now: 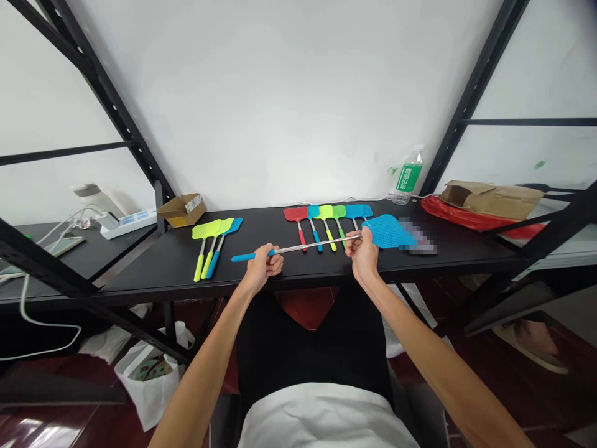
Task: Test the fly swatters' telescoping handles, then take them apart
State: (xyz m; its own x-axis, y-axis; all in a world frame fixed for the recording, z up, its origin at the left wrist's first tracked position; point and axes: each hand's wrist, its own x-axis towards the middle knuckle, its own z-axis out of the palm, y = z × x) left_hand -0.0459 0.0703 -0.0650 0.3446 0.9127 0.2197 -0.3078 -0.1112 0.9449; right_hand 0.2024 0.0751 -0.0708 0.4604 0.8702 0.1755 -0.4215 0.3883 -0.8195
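A blue fly swatter (386,231) with its metal rod drawn out long is held level above the table's front edge. My left hand (263,264) is closed round the rod's end by the blue handle. Close to the blue mesh head, my right hand (363,254) pinches the other end of the rod. Behind it lies a row of several short swatters, among them a red swatter (296,214) and a yellow swatter (324,213). To the left lie two yellow swatters (206,230) and another blue swatter (232,226), side by side with handles toward me.
A small open cardboard box (183,211) and a white power strip (130,223) are at the left. A plastic bottle (410,177) stands against the wall. Brown paper packaging (489,202) rests on a red bag at the right. Black metal posts (459,102) flank the table (153,261).
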